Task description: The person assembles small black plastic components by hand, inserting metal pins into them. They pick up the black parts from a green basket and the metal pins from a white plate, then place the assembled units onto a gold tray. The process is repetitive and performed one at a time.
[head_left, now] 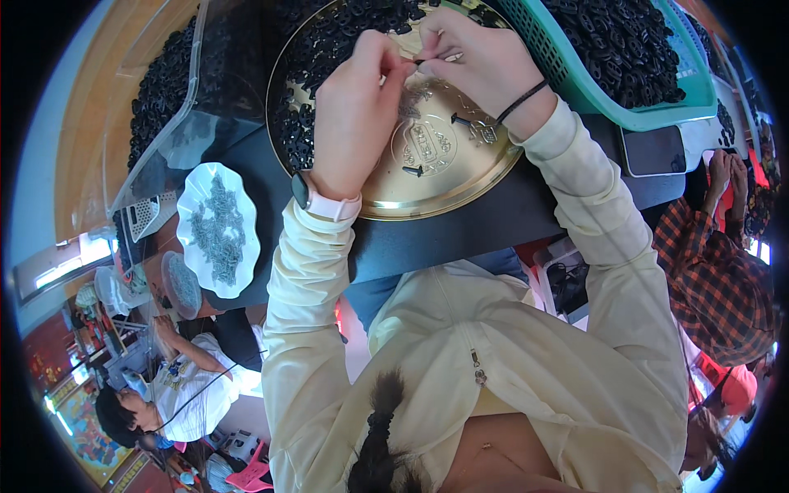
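Over a round gold-coloured metal tray (411, 207), my left hand (349, 119) and my right hand (497, 70) meet fingertip to fingertip. Both are closed in a pinch on a small black part (419, 62), mostly covered by the fingers. Many loose black plastic pieces (297, 135) lie along the tray's left and far side. Under my hands is a little scatter of thin metal pins (413, 103). Two separate black pieces rest nearer me: one slim piece (413, 171) and another (462, 120) beside my right wrist.
To the left stands a white scalloped dish (186, 222) of small metal pins (218, 234), beside a clear plastic bin (193, 90) of black pieces. A teal basket (699, 103) heaped with black parts and a phone (653, 151) are on the right. People sit at both sides.
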A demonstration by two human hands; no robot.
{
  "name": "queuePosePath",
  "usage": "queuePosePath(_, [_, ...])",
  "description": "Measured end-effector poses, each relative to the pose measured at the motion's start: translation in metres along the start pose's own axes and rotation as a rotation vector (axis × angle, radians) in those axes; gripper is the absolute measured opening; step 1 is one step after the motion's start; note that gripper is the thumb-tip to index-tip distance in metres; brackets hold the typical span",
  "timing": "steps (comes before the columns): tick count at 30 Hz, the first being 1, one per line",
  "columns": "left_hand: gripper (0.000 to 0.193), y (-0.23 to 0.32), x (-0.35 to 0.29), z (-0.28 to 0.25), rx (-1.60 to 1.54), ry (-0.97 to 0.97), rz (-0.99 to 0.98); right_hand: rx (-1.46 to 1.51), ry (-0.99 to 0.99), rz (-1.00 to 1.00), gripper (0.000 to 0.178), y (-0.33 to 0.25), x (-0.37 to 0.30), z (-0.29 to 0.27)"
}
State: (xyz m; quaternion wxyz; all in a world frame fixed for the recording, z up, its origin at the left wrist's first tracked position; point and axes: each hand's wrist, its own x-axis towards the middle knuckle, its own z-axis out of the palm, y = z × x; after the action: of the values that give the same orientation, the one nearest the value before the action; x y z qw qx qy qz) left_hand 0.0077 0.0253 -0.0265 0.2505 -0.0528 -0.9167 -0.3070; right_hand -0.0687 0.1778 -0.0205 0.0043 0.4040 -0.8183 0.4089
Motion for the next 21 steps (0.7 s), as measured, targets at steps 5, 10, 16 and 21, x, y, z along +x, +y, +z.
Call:
queuePosePath(5, [0.022,0.001,0.005,-0.004,-0.44,0.08,-0.287,0.612,0.107,0.113,0.036,0.011,0.003,0.007])
queuePosePath(10, [0.021,-0.016,0.014,-0.008,-0.3,0.109,-0.214,0.691,0.145,0.198,0.029,0.018,0.004,0.013])
queuePosePath(16, [0.021,-0.047,0.036,-0.006,0.389,0.104,0.106,0.72,0.158,0.304,0.022,0.013,0.003,0.012])
queuePosePath(21, [0.015,-0.047,0.038,0.0,0.433,0.095,0.077,0.748,0.189,0.329,0.024,0.011,0.004,0.014])
